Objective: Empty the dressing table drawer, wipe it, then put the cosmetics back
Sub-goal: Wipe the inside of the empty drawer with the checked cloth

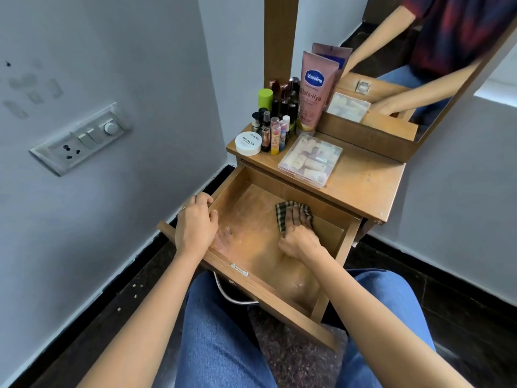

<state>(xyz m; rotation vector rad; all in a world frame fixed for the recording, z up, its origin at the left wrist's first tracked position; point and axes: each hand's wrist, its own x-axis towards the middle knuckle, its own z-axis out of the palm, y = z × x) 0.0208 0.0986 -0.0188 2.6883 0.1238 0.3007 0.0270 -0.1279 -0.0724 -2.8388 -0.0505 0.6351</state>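
Observation:
The wooden drawer [253,284] is pulled out over my lap, with nothing in it but a cloth. My right hand [298,235] presses a dark checked cloth [282,212] flat against the drawer floor near its far right part. My left hand [195,222] grips the drawer's left wall. The cosmetics stand on the dressing table top [361,186]: a pink Vaseline tube [312,93], a white round jar [248,142], several small bottles and lipsticks [277,116], and a clear plastic box [310,163] of small tubes.
A mirror [414,65] rises behind the table top. A grey wall with a switch and socket plate [81,138] stands close on the left, another wall on the right. A metal handle [232,295] hangs under the drawer front, above my knees.

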